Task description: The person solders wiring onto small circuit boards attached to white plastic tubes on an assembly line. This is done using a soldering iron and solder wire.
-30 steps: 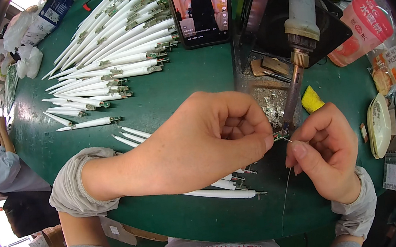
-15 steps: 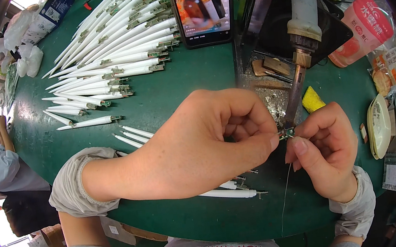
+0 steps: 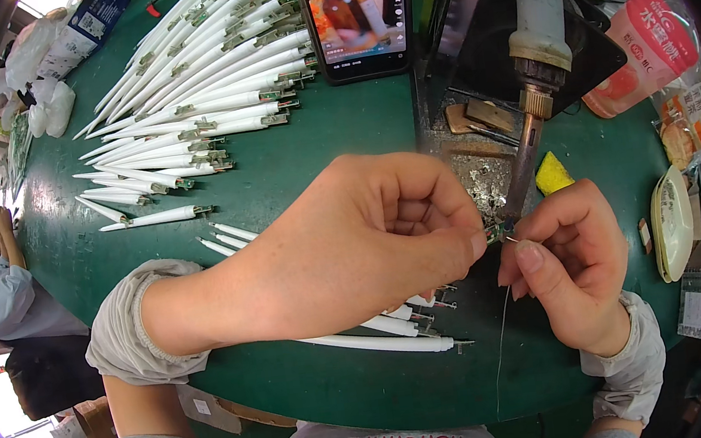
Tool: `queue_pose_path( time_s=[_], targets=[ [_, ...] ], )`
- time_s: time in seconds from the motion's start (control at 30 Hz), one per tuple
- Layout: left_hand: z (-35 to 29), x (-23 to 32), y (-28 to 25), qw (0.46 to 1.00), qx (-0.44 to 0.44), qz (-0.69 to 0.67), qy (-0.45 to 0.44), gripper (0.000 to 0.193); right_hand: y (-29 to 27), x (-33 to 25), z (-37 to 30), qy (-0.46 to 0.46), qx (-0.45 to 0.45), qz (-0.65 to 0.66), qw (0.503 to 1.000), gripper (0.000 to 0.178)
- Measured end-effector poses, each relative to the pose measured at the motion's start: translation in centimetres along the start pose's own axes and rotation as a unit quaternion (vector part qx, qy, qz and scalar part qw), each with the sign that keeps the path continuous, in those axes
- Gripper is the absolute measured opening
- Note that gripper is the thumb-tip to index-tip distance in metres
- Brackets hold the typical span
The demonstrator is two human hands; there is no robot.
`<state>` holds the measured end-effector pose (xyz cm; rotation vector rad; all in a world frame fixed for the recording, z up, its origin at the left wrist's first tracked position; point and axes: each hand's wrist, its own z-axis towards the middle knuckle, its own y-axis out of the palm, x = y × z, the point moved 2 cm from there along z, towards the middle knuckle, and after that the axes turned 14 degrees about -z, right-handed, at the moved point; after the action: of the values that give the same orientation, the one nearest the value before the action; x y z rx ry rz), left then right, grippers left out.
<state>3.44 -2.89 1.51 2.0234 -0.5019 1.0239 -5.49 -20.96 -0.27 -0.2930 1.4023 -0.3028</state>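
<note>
Between the thumb and fingers of my left hand [image 3: 362, 248] is pinched a small green circuit board [image 3: 496, 234], right under the tip of a soldering iron [image 3: 534, 103] fixed above the table. My right hand [image 3: 576, 262] is closed on a thin solder wire [image 3: 503, 340]. Its short end reaches the board beside the iron tip, and the rest trails down over the table. Beneath my left hand and wrist lie several white pen-shaped sticks [image 3: 391, 345] with metal ends, partly covered. Whether the board is joined to one of them is hidden by my hand.
Many white sticks with green boards [image 3: 188, 161] lie fanned out at the far left. A phone [image 3: 358, 19] stands behind them. Right of the iron are a yellow sponge [image 3: 553, 174], a pink cup [image 3: 638, 52] and a pale dish [image 3: 671, 221]. Another person [image 3: 9, 292] sits at far left.
My left hand has shifted slightly left and up with the board. My right hand has moved slightly left, and the wire end now shows against the board by the iron tip.
</note>
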Motion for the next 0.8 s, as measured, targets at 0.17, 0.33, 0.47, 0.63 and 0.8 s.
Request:
queue_pose_path(
  time_s=[0.17, 0.33, 0.47, 0.63, 0.8],
  targets=[
    [0.07, 0.03, 0.04, 1.0, -0.005, -0.01, -0.007, 0.004, 0.09, 0.11, 0.09, -0.02, 0.0, 0.006, 1.0, 0.014],
    [0.04, 0.1, -0.16, 0.998, 0.007, -0.045, -0.034, 0.003, 0.12, 0.15, 0.01, -0.008, 0.004, 0.018, 1.0, 0.014],
    [-0.2, 0.09, -0.44, 0.999, 0.023, -0.025, -0.039, 0.004, -0.15, 0.43, 0.05, -0.013, -0.004, 0.018, 1.0, 0.014],
    [-0.35, -0.61, -0.21, 0.999, 0.011, 0.04, 0.01, 0.007, -0.63, 0.81, 0.11, -0.007, -0.017, 0.012, 1.0, 0.014],
    [-0.71, -0.62, 0.2, 0.996, 0.034, 0.088, -0.009, 0.011, -0.56, 0.74, 0.13, 0.01, -0.04, 0.046, 0.998, 0.013]
  ],
)
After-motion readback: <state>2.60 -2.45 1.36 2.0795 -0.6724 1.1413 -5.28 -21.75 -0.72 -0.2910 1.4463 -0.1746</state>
